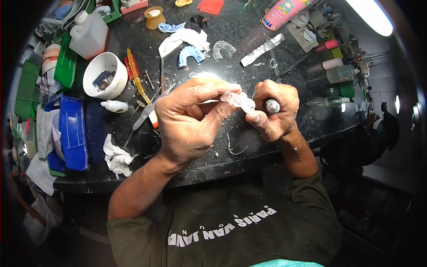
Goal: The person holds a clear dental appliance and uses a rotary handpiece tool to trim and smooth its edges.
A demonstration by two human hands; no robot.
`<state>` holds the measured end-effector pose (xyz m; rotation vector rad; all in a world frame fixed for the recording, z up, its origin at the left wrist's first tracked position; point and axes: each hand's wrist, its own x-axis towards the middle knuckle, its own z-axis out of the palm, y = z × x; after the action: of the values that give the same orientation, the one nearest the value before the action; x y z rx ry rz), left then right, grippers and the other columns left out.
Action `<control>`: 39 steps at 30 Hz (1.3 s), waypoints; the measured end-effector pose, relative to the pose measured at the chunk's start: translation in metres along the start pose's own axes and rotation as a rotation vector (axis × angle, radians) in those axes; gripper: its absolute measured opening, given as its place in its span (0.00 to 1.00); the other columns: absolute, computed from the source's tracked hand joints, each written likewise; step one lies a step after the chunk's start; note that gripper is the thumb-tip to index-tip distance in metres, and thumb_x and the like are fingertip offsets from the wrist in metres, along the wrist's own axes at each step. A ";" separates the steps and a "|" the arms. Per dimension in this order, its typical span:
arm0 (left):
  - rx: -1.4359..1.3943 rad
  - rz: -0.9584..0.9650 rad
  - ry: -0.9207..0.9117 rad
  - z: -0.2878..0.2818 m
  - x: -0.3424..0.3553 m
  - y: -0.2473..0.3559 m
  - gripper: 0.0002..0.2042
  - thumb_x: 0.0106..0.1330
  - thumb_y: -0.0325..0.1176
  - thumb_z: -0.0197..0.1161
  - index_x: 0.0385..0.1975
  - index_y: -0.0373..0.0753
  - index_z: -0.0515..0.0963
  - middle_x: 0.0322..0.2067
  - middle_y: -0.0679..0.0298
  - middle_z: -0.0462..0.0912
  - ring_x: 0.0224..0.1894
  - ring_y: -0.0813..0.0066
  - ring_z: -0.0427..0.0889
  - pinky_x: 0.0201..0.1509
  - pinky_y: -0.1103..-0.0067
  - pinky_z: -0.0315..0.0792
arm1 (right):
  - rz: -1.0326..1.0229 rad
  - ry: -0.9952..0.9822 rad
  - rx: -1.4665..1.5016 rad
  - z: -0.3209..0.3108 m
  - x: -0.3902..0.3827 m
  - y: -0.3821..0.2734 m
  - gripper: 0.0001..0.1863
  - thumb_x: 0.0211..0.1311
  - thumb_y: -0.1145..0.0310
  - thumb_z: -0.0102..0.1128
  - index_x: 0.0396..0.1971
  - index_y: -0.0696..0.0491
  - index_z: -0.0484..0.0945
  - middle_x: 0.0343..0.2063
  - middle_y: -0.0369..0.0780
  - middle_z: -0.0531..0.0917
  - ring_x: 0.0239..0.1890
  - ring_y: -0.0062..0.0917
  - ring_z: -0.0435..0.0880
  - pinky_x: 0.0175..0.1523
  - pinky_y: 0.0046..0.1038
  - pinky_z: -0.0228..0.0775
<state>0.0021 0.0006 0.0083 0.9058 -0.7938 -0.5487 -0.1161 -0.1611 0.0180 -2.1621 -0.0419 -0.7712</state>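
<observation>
Between the thumb and fingers of my left hand is a clear, tooth-shaped dental tray, held above the middle of the bench. My right hand is closed round a silver, cylindrical handpiece, its rounded end pointing up at me; its working tip is hidden. The right thumb is close to the tray's right end; whether they touch I cannot tell. Pale dust coats both hands. Beyond them lie a blue dental mould and a second clear arch.
A black bench is strewn with shavings. On the left are a white tub, a blue bin, a plastic jug, metal hand tools and crumpled tissue. Bottles line the right side; a pink cylinder lies at the back.
</observation>
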 end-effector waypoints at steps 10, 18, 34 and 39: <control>0.440 0.459 -0.019 -0.004 0.005 -0.017 0.18 0.47 0.08 0.63 0.36 0.34 0.84 0.37 0.56 0.84 0.38 0.70 0.85 0.42 0.79 0.79 | -0.264 0.130 -0.037 0.004 0.005 -0.012 0.12 0.47 0.81 0.70 0.34 0.60 0.83 0.20 0.42 0.85 0.20 0.21 0.84 0.25 0.20 0.73; 0.292 0.276 0.041 -0.006 0.006 -0.015 0.12 0.58 0.12 0.60 0.42 0.27 0.76 0.39 0.51 0.81 0.42 0.61 0.85 0.47 0.75 0.82 | -0.002 0.098 -0.057 -0.003 0.000 -0.012 0.08 0.50 0.72 0.72 0.23 0.55 0.79 0.17 0.40 0.81 0.17 0.24 0.81 0.23 0.24 0.68; 0.450 0.316 -0.065 -0.007 0.009 -0.019 0.10 0.56 0.11 0.63 0.37 0.27 0.81 0.38 0.49 0.85 0.41 0.65 0.86 0.46 0.77 0.80 | -0.062 0.056 -0.065 -0.002 -0.004 -0.012 0.08 0.50 0.75 0.67 0.32 0.55 0.81 0.25 0.43 0.84 0.26 0.34 0.86 0.30 0.29 0.76; 0.406 0.172 -0.104 -0.005 0.005 -0.018 0.10 0.55 0.12 0.63 0.36 0.29 0.82 0.36 0.53 0.85 0.38 0.72 0.85 0.44 0.79 0.79 | -0.071 0.070 -0.047 0.002 -0.006 -0.008 0.08 0.47 0.76 0.65 0.31 0.55 0.81 0.23 0.43 0.83 0.25 0.34 0.85 0.29 0.29 0.75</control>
<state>0.0078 -0.0095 -0.0070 1.1737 -1.0899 -0.2877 -0.1222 -0.1533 0.0195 -2.1862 -0.0649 -0.8963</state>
